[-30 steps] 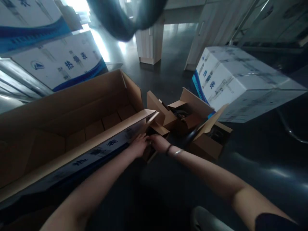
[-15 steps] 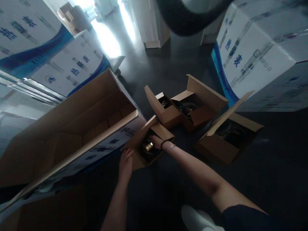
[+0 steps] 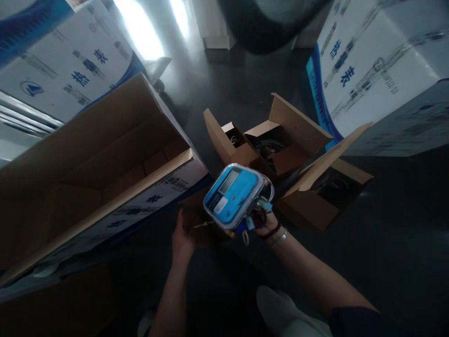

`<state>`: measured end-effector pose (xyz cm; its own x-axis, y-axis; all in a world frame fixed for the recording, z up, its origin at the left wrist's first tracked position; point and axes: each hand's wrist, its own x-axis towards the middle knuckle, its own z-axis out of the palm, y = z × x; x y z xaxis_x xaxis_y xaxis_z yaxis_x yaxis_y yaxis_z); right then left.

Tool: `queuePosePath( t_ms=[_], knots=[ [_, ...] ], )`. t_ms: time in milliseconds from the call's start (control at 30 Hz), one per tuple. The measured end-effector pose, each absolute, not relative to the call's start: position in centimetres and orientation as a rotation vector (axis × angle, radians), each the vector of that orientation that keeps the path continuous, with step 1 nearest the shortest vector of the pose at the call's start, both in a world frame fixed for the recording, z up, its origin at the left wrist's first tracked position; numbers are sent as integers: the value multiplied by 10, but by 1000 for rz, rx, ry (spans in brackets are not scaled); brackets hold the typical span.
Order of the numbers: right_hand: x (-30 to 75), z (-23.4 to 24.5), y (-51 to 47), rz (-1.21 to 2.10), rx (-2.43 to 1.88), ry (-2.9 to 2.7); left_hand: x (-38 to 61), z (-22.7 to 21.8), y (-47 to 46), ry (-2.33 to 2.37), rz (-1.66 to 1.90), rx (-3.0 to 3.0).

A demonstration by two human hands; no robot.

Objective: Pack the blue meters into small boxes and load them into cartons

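Observation:
My right hand (image 3: pixel 269 223) is closed on a heat meter (image 3: pixel 231 194), lifted clear of its carton. The meter has a bright blue face, a grey display window, a clear cover and looped cables. Brass fittings show partly beneath it, and a thin probe-like end sticks out at its left. My left hand (image 3: pixel 183 241) grips the side of a small open cardboard box (image 3: pixel 201 231), lower than the meter; some of its fingers are hidden. The meter covers much of that box, so its inside is largely out of sight.
Left of my hands stands a large open carton (image 3: pixel 150 180) with small brown boxes at its bottom. More open small boxes, one (image 3: pixel 305 206) at right and one (image 3: pixel 286 154) behind the meter, hold dark coiled parts. A big white carton (image 3: pixel 372 79) stands far right.
My right hand has come up out of the small box with the heat meter, moving right and toward me. My left hand stays at the box's side. The view has shifted slightly.

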<state>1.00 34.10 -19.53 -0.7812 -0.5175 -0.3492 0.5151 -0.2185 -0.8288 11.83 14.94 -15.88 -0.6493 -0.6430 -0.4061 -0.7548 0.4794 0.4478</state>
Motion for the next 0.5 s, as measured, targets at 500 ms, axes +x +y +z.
queuePosePath(
  t_ms=[500],
  knots=[
    [2, -171, 353, -2229, 213, 356, 115, -159, 158, 2586, 780, -1325]
  ],
)
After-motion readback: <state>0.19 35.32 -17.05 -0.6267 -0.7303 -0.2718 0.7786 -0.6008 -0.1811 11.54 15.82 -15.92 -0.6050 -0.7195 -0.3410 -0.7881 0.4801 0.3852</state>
